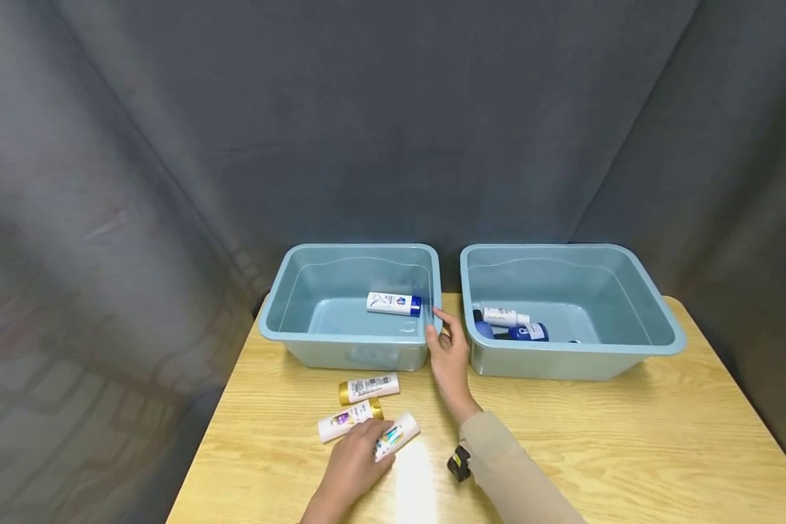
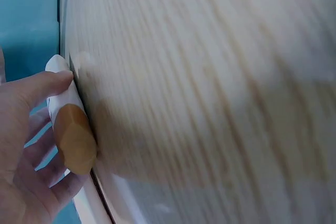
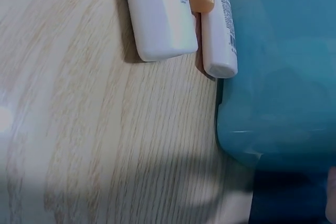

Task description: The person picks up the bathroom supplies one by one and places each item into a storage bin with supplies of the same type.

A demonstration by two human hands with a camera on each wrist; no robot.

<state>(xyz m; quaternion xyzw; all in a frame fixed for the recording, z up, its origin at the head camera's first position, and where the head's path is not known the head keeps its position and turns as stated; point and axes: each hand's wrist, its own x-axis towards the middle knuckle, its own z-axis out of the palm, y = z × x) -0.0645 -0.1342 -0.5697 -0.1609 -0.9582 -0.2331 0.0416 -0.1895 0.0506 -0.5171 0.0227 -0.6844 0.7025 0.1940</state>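
Note:
My left hand (image 1: 356,458) grips a white bottle (image 1: 398,435) just above or on the table. In the left wrist view the thumb lies on the bottle's white side, near its gold cap (image 2: 76,137). Beyond that hand lie two more white bottles with gold caps, one with a purple label (image 1: 346,420) and one with printed text (image 1: 373,387). My right hand (image 1: 450,360) holds the front right corner of the left blue bin (image 1: 350,338), thumb and forefinger at the rim. In the right wrist view only a bit of a finger (image 3: 331,195) shows.
Inside the left bin lies a white bottle with a blue cap (image 1: 393,303). The right blue bin (image 1: 563,349) contains a white tube (image 1: 503,316) and a dark blue bottle (image 1: 529,332). Both bins stand along the wooden table's (image 1: 629,451) far side, before a grey curtain (image 1: 393,131).

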